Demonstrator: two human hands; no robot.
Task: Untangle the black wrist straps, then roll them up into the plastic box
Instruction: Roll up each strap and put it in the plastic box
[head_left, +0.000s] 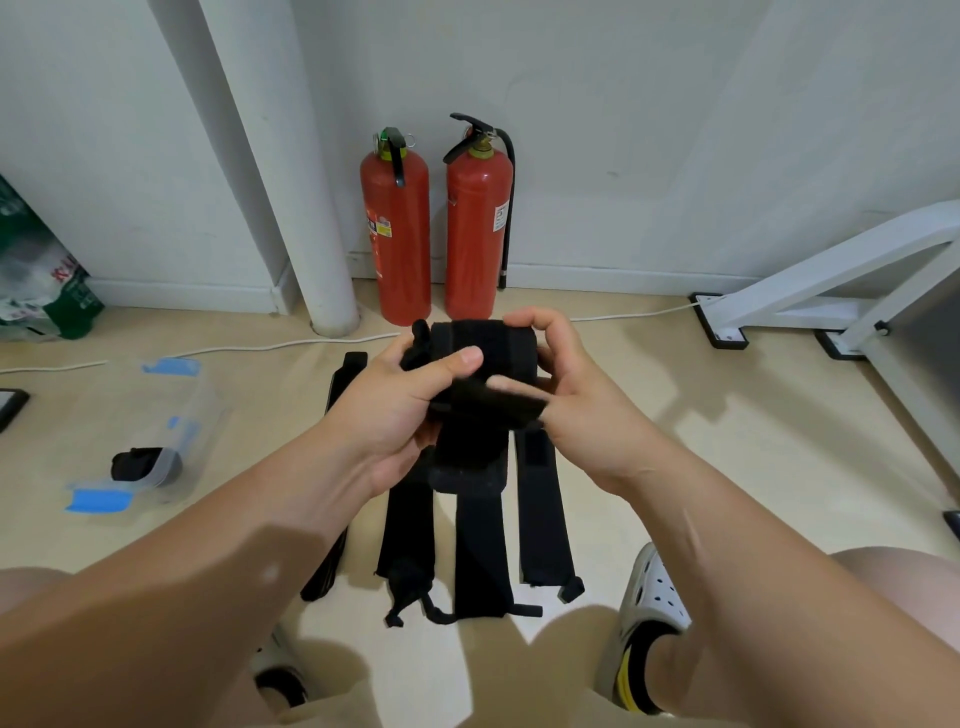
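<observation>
Black rolled strap (488, 348) clasped by left hand (400, 410) and right hand (576, 410) — both grips clenched on it.

A green bag (36, 270) is cut off at the left edge.

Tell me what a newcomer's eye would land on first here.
First, the two hands, left hand and right hand, mid-frame, rolling a black wrist strap between them. Below them, more straps lie flat side by side on the floor. Behind, two red fire extinguishers stand against the wall, and a clear plastic box on the left already holds one dark roll.
</observation>
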